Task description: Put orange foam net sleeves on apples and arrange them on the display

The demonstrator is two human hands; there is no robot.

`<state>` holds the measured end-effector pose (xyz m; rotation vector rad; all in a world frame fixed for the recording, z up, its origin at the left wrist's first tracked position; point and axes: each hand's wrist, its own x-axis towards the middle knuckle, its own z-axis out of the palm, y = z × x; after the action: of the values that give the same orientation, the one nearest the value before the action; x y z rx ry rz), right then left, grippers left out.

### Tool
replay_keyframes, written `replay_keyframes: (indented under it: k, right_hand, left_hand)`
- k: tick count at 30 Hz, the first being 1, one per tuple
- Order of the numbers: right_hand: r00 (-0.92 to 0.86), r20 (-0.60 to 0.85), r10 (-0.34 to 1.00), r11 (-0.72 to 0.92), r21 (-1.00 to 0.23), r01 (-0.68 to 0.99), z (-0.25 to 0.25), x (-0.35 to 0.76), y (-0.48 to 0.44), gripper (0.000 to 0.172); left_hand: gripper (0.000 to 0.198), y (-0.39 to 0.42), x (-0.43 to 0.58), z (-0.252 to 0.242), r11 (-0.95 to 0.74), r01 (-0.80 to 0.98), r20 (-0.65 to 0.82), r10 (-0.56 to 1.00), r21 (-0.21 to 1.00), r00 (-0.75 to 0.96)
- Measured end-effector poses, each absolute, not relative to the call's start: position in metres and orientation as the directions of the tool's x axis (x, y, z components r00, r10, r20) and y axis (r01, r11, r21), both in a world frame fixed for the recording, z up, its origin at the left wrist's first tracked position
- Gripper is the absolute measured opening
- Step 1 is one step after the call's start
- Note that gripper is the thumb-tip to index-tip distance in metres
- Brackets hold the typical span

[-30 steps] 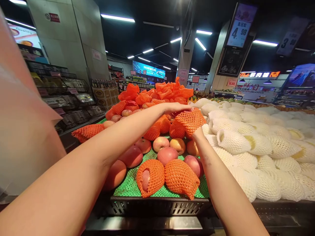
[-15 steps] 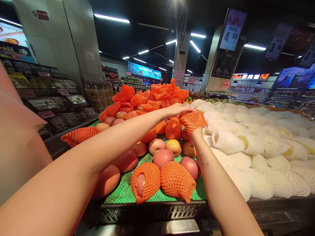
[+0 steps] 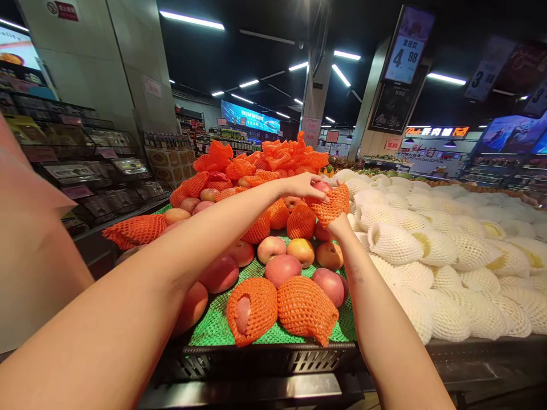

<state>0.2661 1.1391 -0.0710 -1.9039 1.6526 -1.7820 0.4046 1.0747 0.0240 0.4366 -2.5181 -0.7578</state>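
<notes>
Both my arms reach out over a pile of red apples on a green mat [image 3: 217, 322]. My left hand [image 3: 304, 186] pinches the top of a red apple [image 3: 321, 186] that pokes out of an orange foam net [image 3: 331, 206]. My right hand [image 3: 339, 219] grips that net from below, most of its fingers hidden by the net. Bare apples [image 3: 282, 267] and netted apples [image 3: 305, 310] lie below my hands.
White-netted pears [image 3: 395, 244] fill the stand on the right. A black crate edge [image 3: 265, 360] runs along the front. Shelves of packaged goods [image 3: 89, 165] stand at the left. A price sign [image 3: 404, 51] hangs above. A pale garment fills the left edge.
The net has slipped lower on the apple, so the red top now shows. My left fingers have closed onto the apple's top. Both hands stay in about the same place.
</notes>
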Motion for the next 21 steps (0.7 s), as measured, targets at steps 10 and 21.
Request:
replay_keyframes:
  k: [10, 21]
  right_hand:
    - [-0.060, 0.650, -0.758, -0.391, -0.525, -0.756, -0.075, 0.274, 1.160, 0.046]
    - [-0.343, 0.612, -0.712, -0.148, -0.609, -0.779, -0.067, 0.289, 1.170, 0.037]
  left_hand:
    - [0.084, 1.044, 0.431, 0.015, 0.874, -0.224, 0.188, -0.330, 0.432, -0.925]
    - [0.072, 1.058, 0.411, 0.000, 0.731, -0.318, 0.151, -0.496, 0.604, -0.855]
